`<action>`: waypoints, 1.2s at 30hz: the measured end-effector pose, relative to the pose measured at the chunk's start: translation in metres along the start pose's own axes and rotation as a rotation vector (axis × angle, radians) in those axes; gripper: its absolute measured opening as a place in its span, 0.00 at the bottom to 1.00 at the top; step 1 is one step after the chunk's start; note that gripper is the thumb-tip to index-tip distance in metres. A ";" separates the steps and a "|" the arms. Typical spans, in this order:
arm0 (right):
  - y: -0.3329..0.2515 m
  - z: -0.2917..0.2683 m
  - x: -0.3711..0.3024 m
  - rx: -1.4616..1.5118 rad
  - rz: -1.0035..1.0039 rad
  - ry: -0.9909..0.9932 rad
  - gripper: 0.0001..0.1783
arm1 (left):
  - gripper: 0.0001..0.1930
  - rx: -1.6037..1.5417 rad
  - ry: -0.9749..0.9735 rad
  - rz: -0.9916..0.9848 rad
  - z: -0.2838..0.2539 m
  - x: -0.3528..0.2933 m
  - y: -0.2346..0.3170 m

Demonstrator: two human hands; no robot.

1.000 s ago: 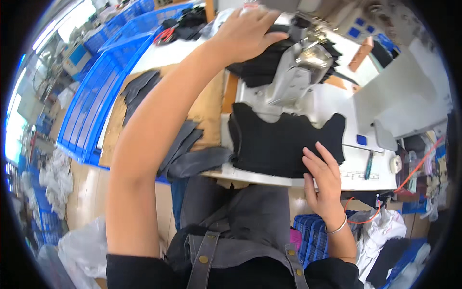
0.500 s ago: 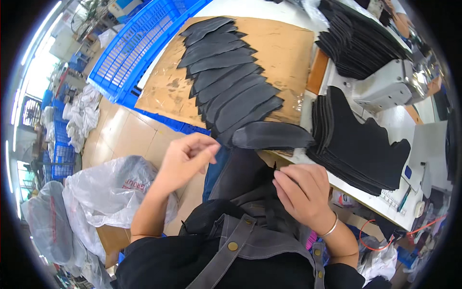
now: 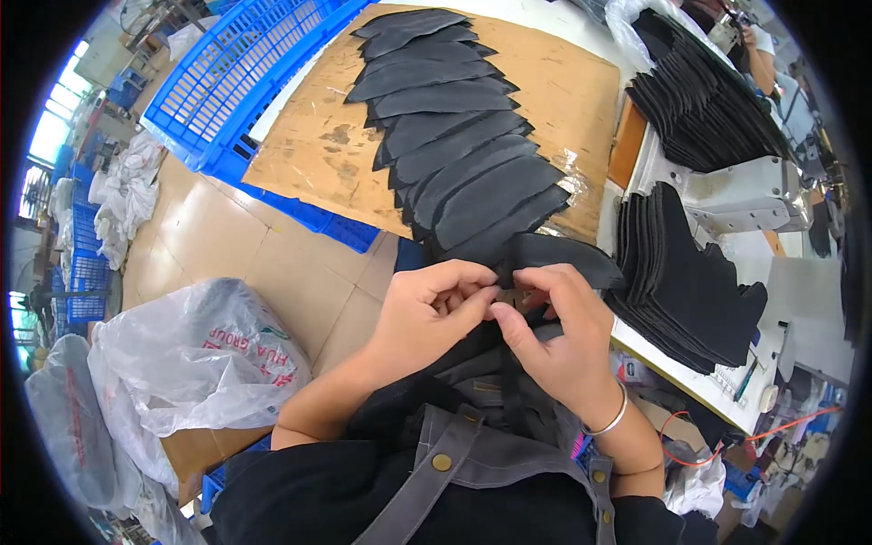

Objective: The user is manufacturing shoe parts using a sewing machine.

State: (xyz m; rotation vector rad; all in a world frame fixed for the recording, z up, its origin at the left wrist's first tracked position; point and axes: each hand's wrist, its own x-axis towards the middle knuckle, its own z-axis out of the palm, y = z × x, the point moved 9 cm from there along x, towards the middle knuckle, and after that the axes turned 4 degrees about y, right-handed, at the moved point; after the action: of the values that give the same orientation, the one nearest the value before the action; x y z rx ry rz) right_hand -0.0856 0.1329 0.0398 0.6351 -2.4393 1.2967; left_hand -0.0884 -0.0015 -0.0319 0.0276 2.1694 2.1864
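My left hand [image 3: 434, 309] and my right hand [image 3: 565, 336] meet above my lap, fingertips nearly touching. Both are closed in a pinch. A narrow dark bit shows between the fingertips, too small and too dark against the cloth to name. Just beyond the fingers, a black curved fabric piece [image 3: 568, 259] lies at the table edge, partly behind my right hand. From there an overlapping row of black leaf-shaped fabric pieces [image 3: 472, 150] runs away across a brown cardboard sheet [image 3: 300, 136].
Stacks of black cut fabric [image 3: 690, 282] stand at the right, beside a pale machine arm [image 3: 740, 195]. A blue plastic crate [image 3: 204, 100] is at the left. Plastic bags [image 3: 200, 354] sit on the left floor. A person's arm [image 3: 761, 64] shows at the far right.
My hands have come together from apart, the left moving right and the right closing in toward it. The view has shifted slightly. The row of fabric pieces looks the same.
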 end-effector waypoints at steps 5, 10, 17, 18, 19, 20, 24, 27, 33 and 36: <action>0.005 -0.011 0.005 -0.045 0.043 0.035 0.09 | 0.06 0.193 -0.039 0.395 0.019 0.008 0.040; 0.028 -0.063 0.005 -0.043 0.223 0.322 0.03 | 0.04 0.231 0.143 0.306 -0.002 0.017 0.043; 0.041 -0.214 -0.024 0.204 0.191 0.921 0.08 | 0.03 0.487 0.279 0.240 -0.031 0.047 0.046; 0.045 -0.222 -0.029 0.245 0.161 0.934 0.07 | 0.03 0.614 0.276 0.256 -0.031 0.050 0.050; 0.042 -0.237 -0.039 0.268 0.125 0.963 0.06 | 0.03 0.607 0.259 0.271 -0.027 0.056 0.050; 0.046 -0.245 -0.045 0.273 0.122 0.966 0.06 | 0.03 0.637 0.272 0.385 -0.029 0.057 0.053; 0.051 -0.255 -0.061 0.362 0.127 0.896 0.06 | 0.05 0.883 0.398 0.577 -0.025 0.054 0.073; 0.046 -0.240 -0.055 0.433 0.139 0.767 0.11 | 0.09 1.112 0.557 0.756 -0.010 0.050 0.097; 0.022 -0.215 -0.040 0.551 0.025 0.653 0.25 | 0.29 0.105 -0.486 0.588 0.138 0.045 0.145; 0.031 -0.220 -0.047 0.537 0.123 0.772 0.27 | 0.21 0.074 -0.797 0.154 0.195 0.046 0.121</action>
State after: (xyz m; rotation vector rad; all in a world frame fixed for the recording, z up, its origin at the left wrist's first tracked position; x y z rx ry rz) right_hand -0.0484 0.3437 0.1165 0.0468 -1.5311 1.8317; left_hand -0.1275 0.1945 0.0894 0.9185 1.7975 1.7032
